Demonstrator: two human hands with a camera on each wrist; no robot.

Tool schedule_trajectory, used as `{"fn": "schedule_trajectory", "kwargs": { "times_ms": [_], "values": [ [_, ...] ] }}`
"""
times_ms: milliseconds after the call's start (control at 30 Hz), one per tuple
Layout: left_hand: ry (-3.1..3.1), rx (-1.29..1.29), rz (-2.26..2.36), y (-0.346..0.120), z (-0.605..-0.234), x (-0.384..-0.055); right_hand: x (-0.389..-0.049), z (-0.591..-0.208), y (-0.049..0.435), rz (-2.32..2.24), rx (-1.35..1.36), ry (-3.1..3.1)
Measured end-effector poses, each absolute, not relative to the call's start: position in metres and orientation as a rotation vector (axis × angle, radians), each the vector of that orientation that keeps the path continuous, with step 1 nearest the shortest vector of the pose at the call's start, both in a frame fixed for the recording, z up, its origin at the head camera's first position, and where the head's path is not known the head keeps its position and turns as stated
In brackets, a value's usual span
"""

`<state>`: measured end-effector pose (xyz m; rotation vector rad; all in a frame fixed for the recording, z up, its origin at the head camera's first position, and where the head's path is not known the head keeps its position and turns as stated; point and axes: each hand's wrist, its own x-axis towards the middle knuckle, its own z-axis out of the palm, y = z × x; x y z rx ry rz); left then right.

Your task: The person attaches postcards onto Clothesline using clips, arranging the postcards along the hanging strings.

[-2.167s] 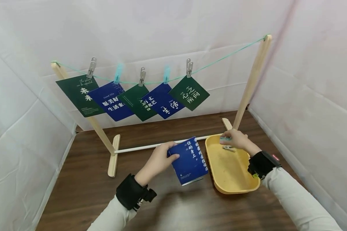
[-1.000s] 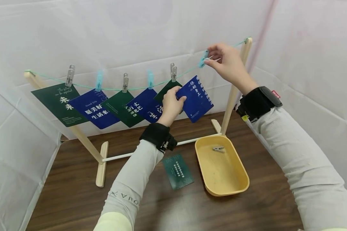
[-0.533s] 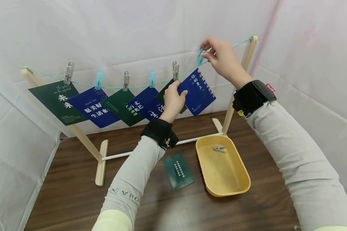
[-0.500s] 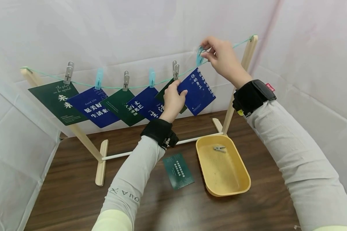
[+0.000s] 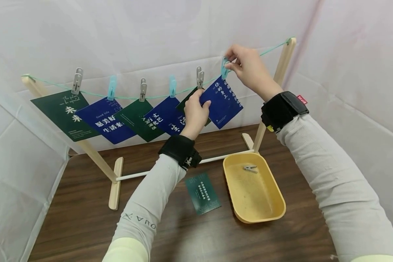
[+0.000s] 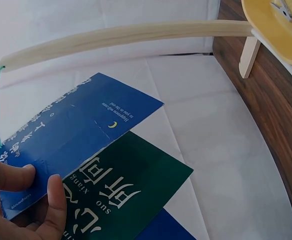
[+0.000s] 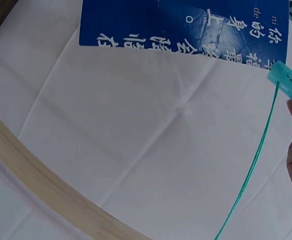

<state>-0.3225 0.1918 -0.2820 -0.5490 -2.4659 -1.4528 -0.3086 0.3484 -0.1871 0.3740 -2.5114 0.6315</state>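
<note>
My left hand (image 5: 196, 112) pinches a blue card (image 5: 221, 103) with white writing by its left edge, thumb on the front in the left wrist view. The card is tilted, its top corner up at the green string (image 5: 272, 49). With thumb and fingers my right hand (image 5: 250, 71) pinches a light blue clothespin (image 5: 224, 72) upright at that corner. In the right wrist view the clothespin (image 7: 283, 77) overlaps both the string and the card's corner. Just behind my left hand hangs a green card (image 6: 136, 175), partly covered by the blue one.
Several blue and green cards hang from clothespins along the string, such as a green card (image 5: 65, 112) at far left. Wooden posts (image 5: 286, 58) carry the string. On the table lie a green card (image 5: 203, 193) and a yellow basin (image 5: 255, 196) with a grey clothespin (image 5: 250, 168) inside.
From the basin and above the table, both hands have risen to the string with clothespin and blue card. Over the last half second, the clothespin has come down onto the card's top corner.
</note>
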Motion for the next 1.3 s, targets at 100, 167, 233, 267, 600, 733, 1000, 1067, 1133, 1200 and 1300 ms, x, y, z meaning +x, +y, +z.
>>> {"fn": "schedule_trajectory", "kwargs": {
  "times_ms": [100,167,233,267,600,733,1000,1067,1133,1200,1300],
  "values": [
    [-2.472,-0.539,-1.447,0.192,-0.281,-0.322,-0.309,-0.188,0.348,0.641,0.378,-2.516],
    [-2.479,-0.533,-1.447,0.192,-0.280,-0.322,-0.308,-0.187,0.348,0.650,0.368,-2.531],
    [-2.490,-0.525,-1.441,0.192,-0.280,-0.322,-0.307,-0.187,0.348,0.655,0.360,-2.549],
    [-2.494,-0.521,-1.439,0.192,-0.281,-0.322,-0.307,-0.187,0.348,0.658,0.355,-2.558],
    [-2.493,-0.503,-1.380,0.189,-0.287,-0.320,-0.306,-0.182,0.344,0.631,0.355,-2.655],
    [-2.478,-0.505,-1.374,0.186,-0.292,-0.320,-0.307,-0.183,0.343,0.641,0.356,-2.671],
    [-2.500,-0.483,-1.463,0.170,-0.322,-0.317,-0.312,-0.188,0.341,0.694,0.342,-2.673],
    [-2.523,-0.495,-1.486,0.165,-0.336,-0.316,-0.314,-0.189,0.342,0.719,0.326,-2.673],
    [-2.578,-0.524,-1.509,0.159,-0.351,-0.315,-0.316,-0.190,0.343,0.738,0.306,-2.674],
    [-2.664,-0.543,-1.522,0.152,-0.368,-0.312,-0.318,-0.192,0.344,0.752,0.294,-2.675],
    [-2.825,-0.523,-1.514,0.141,-0.396,-0.306,-0.320,-0.195,0.347,0.748,0.292,-2.677]
  ]
}}
